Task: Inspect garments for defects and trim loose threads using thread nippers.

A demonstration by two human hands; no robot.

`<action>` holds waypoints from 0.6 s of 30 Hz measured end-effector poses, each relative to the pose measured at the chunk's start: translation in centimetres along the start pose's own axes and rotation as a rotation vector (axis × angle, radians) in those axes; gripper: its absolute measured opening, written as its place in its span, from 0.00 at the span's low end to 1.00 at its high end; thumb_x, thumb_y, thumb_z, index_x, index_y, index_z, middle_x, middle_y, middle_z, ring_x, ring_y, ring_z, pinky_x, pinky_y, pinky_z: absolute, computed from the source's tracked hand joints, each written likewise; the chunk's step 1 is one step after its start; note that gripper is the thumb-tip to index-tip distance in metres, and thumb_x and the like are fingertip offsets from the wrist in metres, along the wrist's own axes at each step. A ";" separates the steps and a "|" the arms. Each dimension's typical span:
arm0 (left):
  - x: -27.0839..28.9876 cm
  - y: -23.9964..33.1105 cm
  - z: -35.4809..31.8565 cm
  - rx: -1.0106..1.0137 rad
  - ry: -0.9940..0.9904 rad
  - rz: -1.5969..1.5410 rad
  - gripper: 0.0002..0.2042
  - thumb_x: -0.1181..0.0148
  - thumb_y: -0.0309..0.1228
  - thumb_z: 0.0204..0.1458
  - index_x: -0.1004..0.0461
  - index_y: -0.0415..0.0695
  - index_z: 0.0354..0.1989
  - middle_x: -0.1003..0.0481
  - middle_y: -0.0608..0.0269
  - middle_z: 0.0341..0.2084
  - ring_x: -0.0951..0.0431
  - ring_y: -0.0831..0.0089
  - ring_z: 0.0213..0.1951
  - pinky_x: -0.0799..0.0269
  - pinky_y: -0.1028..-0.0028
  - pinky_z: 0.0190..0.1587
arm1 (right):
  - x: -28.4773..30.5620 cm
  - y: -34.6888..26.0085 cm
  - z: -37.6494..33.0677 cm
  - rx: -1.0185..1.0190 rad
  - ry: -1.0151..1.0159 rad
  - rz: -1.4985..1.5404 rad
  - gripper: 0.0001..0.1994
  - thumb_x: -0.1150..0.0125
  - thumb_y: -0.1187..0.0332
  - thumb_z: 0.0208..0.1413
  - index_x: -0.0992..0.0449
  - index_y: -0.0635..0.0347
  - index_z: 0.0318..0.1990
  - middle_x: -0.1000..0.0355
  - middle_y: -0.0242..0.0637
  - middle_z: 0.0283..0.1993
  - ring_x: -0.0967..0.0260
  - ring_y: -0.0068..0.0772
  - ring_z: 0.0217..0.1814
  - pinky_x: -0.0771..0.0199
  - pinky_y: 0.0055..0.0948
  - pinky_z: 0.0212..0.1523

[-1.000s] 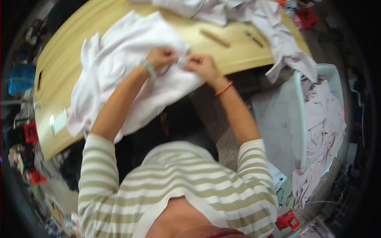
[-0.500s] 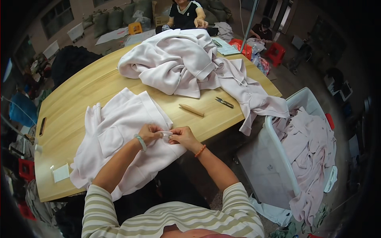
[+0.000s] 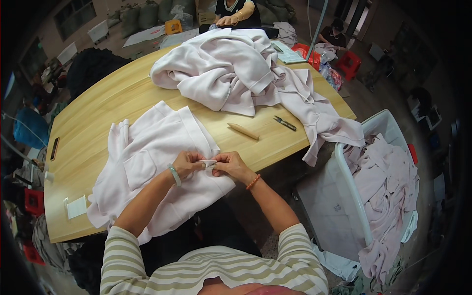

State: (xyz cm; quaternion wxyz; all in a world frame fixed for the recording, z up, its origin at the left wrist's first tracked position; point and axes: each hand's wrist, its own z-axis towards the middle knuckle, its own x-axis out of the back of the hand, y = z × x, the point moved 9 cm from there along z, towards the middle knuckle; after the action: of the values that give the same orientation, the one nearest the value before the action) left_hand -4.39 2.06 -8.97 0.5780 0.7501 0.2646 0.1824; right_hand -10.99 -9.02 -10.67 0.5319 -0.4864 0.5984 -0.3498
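A pale pink knit garment [image 3: 162, 132] with a patch pocket lies spread at the near side of the wooden table [image 3: 98, 110], part of it hanging over the front edge. Both my hands are closed on its right border. My left hand [image 3: 186, 165], below a pale green bangle, pinches a fold of the edge. Close beside it, my right hand [image 3: 233, 166], with an orange bead bracelet at the wrist, grips the same edge. The fingertips nearly meet, and a small white strip shows between them. Beyond them lie a pointed wooden stick [image 3: 243, 131] and black thread snips [image 3: 285, 123].
A heap of pale pink garments [image 3: 221, 69] covers the far table. One piece trails over the right edge to a white plastic bin [image 3: 339, 211] full of similar garments. A co-worker's hand [image 3: 227, 20] is past the heap. A white card [image 3: 76, 207] lies at left.
The garment edge between my fingertips is folded differently, and my hands remain on it. The co-worker's hand across the table has moved left and lower. The whole view has shifted slightly.
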 end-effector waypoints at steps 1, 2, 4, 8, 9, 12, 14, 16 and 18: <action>0.3 -0.3 0.1 0.012 0.033 0.041 0.05 0.37 0.20 0.47 0.25 0.37 0.33 0.24 0.68 0.26 0.27 0.84 0.28 0.33 0.85 0.31 | 0.5 -0.1 0.4 0.011 -0.004 -0.015 0.09 0.43 0.79 0.52 0.26 0.72 0.42 0.25 0.39 0.33 0.26 0.23 0.29 0.22 0.19 0.32; 1.1 -0.6 0.2 -0.020 0.084 0.111 0.04 0.38 0.21 0.48 0.25 0.37 0.32 0.25 0.69 0.26 0.28 0.85 0.28 0.33 0.85 0.31 | 0.4 0.1 0.7 0.012 -0.014 -0.018 0.09 0.43 0.79 0.53 0.26 0.71 0.42 0.25 0.39 0.33 0.27 0.23 0.29 0.22 0.19 0.31; 0.8 0.6 0.0 -0.070 0.141 0.128 0.03 0.37 0.24 0.48 0.24 0.37 0.29 0.27 0.71 0.23 0.31 0.85 0.24 0.36 0.84 0.26 | 0.7 -0.8 0.4 -0.002 -0.022 -0.034 0.09 0.43 0.77 0.54 0.26 0.71 0.42 0.25 0.38 0.33 0.27 0.21 0.29 0.24 0.18 0.31; -0.3 2.5 0.9 -0.100 0.122 0.171 0.06 0.34 0.25 0.48 0.25 0.36 0.28 0.24 0.67 0.24 0.28 0.83 0.26 0.30 0.83 0.29 | 1.2 -2.8 -0.6 -0.015 -0.032 -0.070 0.10 0.40 0.70 0.56 0.26 0.69 0.40 0.27 0.33 0.31 0.29 0.17 0.28 0.25 0.16 0.30; -0.1 1.9 1.3 -0.078 0.120 0.124 0.07 0.34 0.26 0.47 0.25 0.36 0.27 0.24 0.66 0.24 0.28 0.83 0.26 0.30 0.83 0.29 | 1.5 -2.3 -0.2 -0.026 -0.038 -0.067 0.10 0.41 0.69 0.56 0.26 0.68 0.40 0.27 0.33 0.30 0.29 0.17 0.27 0.26 0.15 0.29; 0.7 1.6 1.5 -0.069 0.169 0.237 0.09 0.32 0.28 0.46 0.27 0.39 0.23 0.27 0.70 0.21 0.30 0.85 0.25 0.32 0.83 0.27 | 2.0 -1.7 1.0 -0.029 -0.018 -0.067 0.12 0.38 0.66 0.55 0.26 0.67 0.40 0.28 0.31 0.29 0.30 0.16 0.26 0.27 0.16 0.26; 1.3 1.0 1.3 -0.076 0.203 0.337 0.10 0.31 0.28 0.45 0.28 0.39 0.23 0.28 0.71 0.20 0.31 0.85 0.24 0.34 0.83 0.26 | 4.5 -5.3 1.5 0.176 0.395 -0.745 0.14 0.35 0.63 0.50 0.24 0.64 0.39 0.27 0.35 0.29 0.28 0.25 0.27 0.25 0.23 0.30; 1.1 1.0 0.9 -0.118 0.228 0.412 0.10 0.31 0.29 0.45 0.28 0.40 0.22 0.29 0.72 0.20 0.32 0.85 0.23 0.35 0.83 0.25 | 5.2 -10.4 0.9 0.560 0.598 -1.098 0.13 0.35 0.62 0.47 0.23 0.62 0.36 0.26 0.40 0.28 0.27 0.37 0.29 0.26 0.33 0.36; 1.1 0.8 0.8 -0.104 0.310 0.396 0.15 0.27 0.38 0.38 0.27 0.42 0.20 0.28 0.69 0.16 0.35 0.83 0.20 0.36 0.77 0.24 | 7.9 -12.6 0.5 0.546 0.920 -1.550 0.09 0.38 0.64 0.47 0.22 0.61 0.31 0.25 0.45 0.28 0.28 0.46 0.32 0.28 0.38 0.38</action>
State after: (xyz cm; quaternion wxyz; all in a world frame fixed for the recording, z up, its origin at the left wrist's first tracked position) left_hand -2.89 1.99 -8.50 0.5212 0.7197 0.1884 0.4183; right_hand -7.53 -20.07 -1.32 -0.0422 -0.4217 0.1566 -0.8921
